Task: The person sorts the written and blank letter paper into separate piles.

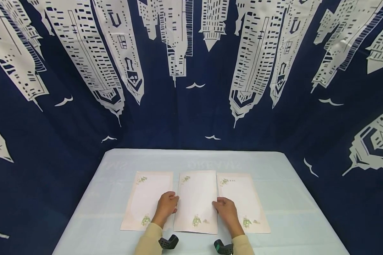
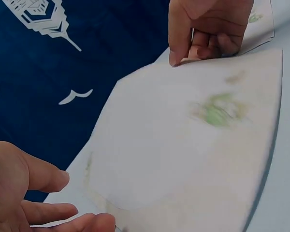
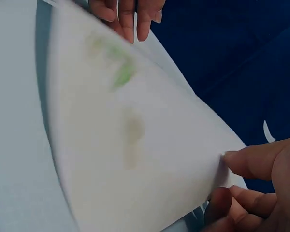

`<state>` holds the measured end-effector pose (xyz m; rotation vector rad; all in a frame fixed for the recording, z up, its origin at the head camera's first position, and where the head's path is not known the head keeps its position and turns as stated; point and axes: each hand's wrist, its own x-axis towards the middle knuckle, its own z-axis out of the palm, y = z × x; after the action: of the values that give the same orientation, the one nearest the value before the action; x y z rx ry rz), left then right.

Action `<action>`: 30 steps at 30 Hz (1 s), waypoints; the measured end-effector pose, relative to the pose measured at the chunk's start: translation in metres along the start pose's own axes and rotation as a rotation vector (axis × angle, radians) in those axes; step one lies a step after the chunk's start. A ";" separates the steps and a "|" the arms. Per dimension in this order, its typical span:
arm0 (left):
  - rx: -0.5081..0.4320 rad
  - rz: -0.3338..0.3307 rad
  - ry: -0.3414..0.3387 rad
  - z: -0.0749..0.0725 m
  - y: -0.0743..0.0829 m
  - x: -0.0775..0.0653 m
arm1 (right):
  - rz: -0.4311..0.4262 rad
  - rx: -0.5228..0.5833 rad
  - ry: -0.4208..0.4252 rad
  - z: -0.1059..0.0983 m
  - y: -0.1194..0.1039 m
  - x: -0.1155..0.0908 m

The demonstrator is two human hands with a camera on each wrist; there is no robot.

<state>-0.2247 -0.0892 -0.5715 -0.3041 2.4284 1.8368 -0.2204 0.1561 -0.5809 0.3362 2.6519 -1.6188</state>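
Three pale pink sheets of stationery paper with green plant prints lie side by side in the head view. The middle sheet (image 1: 196, 196) bows up along its near edge. My right hand (image 1: 228, 211) pinches that sheet's right edge between thumb and fingers; the right wrist view shows the thumb on top (image 3: 253, 162). At the opposite edge is my left hand (image 1: 167, 206), its thumb and fingers apart beside the paper in the left wrist view (image 2: 48, 193). The left sheet (image 1: 143, 200) is partly under the left hand and forearm, the right sheet (image 1: 242, 202) partly behind the right hand.
A white-covered table (image 1: 293, 209) bears the sheets. Around it hangs a dark blue cloth (image 1: 178, 124) printed with white buildings and birds. Dark devices are strapped at the left wrist (image 1: 168, 242) and the right wrist (image 1: 223, 247).
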 end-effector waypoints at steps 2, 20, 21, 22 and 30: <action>-0.002 -0.001 0.004 0.001 0.000 0.000 | -0.026 -0.028 0.011 -0.002 -0.001 0.000; 0.245 0.165 0.134 0.001 -0.005 0.004 | -0.012 0.040 0.021 -0.005 -0.002 0.003; 0.236 0.167 0.136 0.000 -0.004 0.005 | -0.012 0.047 0.016 -0.005 -0.003 0.004; 0.232 0.173 0.137 -0.001 -0.003 0.005 | -0.012 0.053 0.013 -0.006 -0.004 0.004; 0.207 0.179 0.162 -0.014 0.007 0.006 | -0.009 0.105 -0.021 -0.001 -0.020 0.004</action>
<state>-0.2317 -0.1016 -0.5622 -0.2341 2.8131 1.6617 -0.2284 0.1493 -0.5634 0.3087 2.5627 -1.7581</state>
